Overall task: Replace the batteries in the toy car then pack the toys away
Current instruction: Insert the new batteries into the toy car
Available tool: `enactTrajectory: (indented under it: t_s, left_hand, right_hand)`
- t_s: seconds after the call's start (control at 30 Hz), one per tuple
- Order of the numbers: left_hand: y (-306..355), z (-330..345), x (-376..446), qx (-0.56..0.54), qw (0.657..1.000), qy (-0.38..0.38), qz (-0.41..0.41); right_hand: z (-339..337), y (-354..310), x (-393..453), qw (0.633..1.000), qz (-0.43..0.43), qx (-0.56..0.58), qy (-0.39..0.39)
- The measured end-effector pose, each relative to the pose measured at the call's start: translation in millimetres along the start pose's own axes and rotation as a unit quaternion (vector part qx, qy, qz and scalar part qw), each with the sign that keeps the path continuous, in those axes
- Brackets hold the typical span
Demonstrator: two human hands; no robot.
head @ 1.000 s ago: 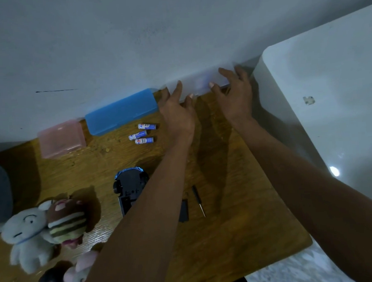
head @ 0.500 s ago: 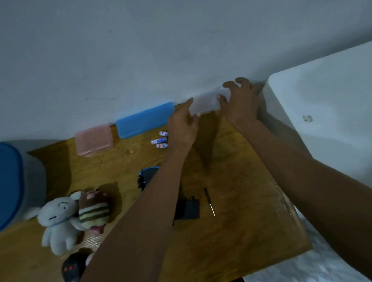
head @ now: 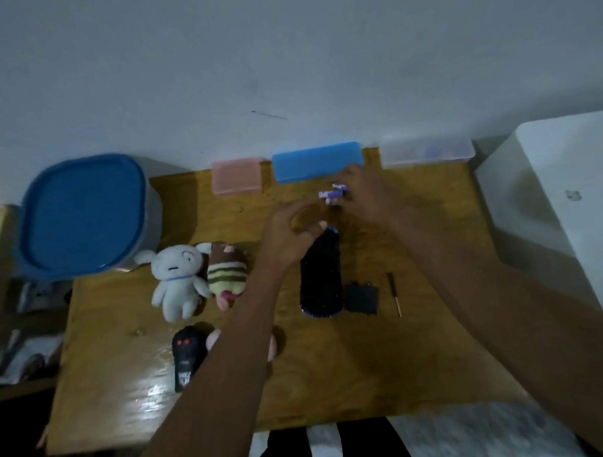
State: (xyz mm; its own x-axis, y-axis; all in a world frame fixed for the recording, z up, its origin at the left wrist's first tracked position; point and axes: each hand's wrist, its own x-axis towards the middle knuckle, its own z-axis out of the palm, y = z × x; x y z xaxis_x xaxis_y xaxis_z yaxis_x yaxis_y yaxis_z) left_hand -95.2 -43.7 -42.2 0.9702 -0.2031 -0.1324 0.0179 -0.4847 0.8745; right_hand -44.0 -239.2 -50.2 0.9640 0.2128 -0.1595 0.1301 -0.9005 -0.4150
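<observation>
- Step in hand, as judged: the battery swap, at the point of taking up cells; packing away not begun
- Toy car [head: 320, 276] lies underside up near the middle of the wooden table [head: 336, 376], nose toward the wall; its black battery cover [head: 362, 297] lies off, just beside it on the right, with the small screwdriver [head: 394, 293] next to that
- Right hand [head: 368, 197] is over the far part of the table, just in front of the blue case [head: 317, 161]; fingers curled round the small batteries [head: 334, 193], purple and white, which stick out at the fingertips; count looks like two or three, blurred
- Left hand [head: 290, 232] sits at the far end of the car, fingers curled, thumb tip touching or nearly touching the car's nose; whether it truly grips the car cannot be told, nothing clearly held
- Next move probably calls for bringing the cells down to the open bay, one at a time, polarity matched, left hand steadying the body
- Still out for later packing: white plush [head: 177, 280], striped plush [head: 227, 270], black remote [head: 185, 356]; a pink box [head: 236, 177] and a clear box [head: 427, 152] stand along the wall
</observation>
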Motion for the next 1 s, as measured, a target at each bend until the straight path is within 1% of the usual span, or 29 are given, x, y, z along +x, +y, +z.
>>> enactTrajectory:
  t_s: [0.13,0.27,0.33,0.43,0.5,0.57,0.67,0.73,0.8,0.9,1.0]
  left_hand:
    - [-18.3,-9.8,-23.5,-0.031,0.997,-0.064,-0.021]
    - [-34.0,-3.7,-37.9,-0.003,0.988,-0.143,-0.054]
    - [-33.6,-2.4,-44.0,-0.006,0.980,-0.184,-0.077]
    - [-26.5,0.9,-52.5,0.024,0.966,-0.234,-0.107]
    - [-24.1,4.6,-56.1,0.041,0.965,-0.235,-0.109]
    - [-26.8,6.3,-58.3,0.034,0.966,-0.227,-0.116]
    - [-30.0,6.7,-61.7,0.000,0.968,-0.212,-0.132]
    - [-31.9,6.7,-62.9,-0.025,0.972,-0.194,-0.133]
    - [-35.0,6.9,-64.0,-0.042,0.976,-0.177,-0.123]
    - [-41.9,3.7,-64.7,-0.079,0.978,-0.161,-0.104]
    - [-41.2,-4.2,-66.6,-0.139,0.972,-0.154,-0.112]
  right_hand:
    - [20.7,-7.5,4.7,0.996,-0.015,-0.089,-0.023]
    - [35.0,-5.1,8.0,0.989,-0.028,-0.140,-0.046]
    - [37.5,-6.4,6.7,0.986,-0.022,-0.158,-0.038]
    - [44.1,-7.5,-0.9,0.986,-0.036,-0.163,-0.012]
    - [49.8,-7.1,-4.6,0.982,-0.036,-0.183,0.000]
    - [55.4,-8.1,-7.1,0.979,-0.027,-0.203,-0.008]
    - [62.8,-8.0,-16.0,0.976,-0.054,-0.212,-0.010]
    - [60.8,-15.1,-24.3,0.979,-0.033,-0.202,0.013]
    - [61.5,-18.5,-27.6,0.980,-0.029,-0.197,0.020]
    - [58.7,-19.7,-25.0,0.985,-0.023,-0.173,-0.013]
    - [54.3,-22.8,-30.0,0.991,0.003,-0.132,-0.030]
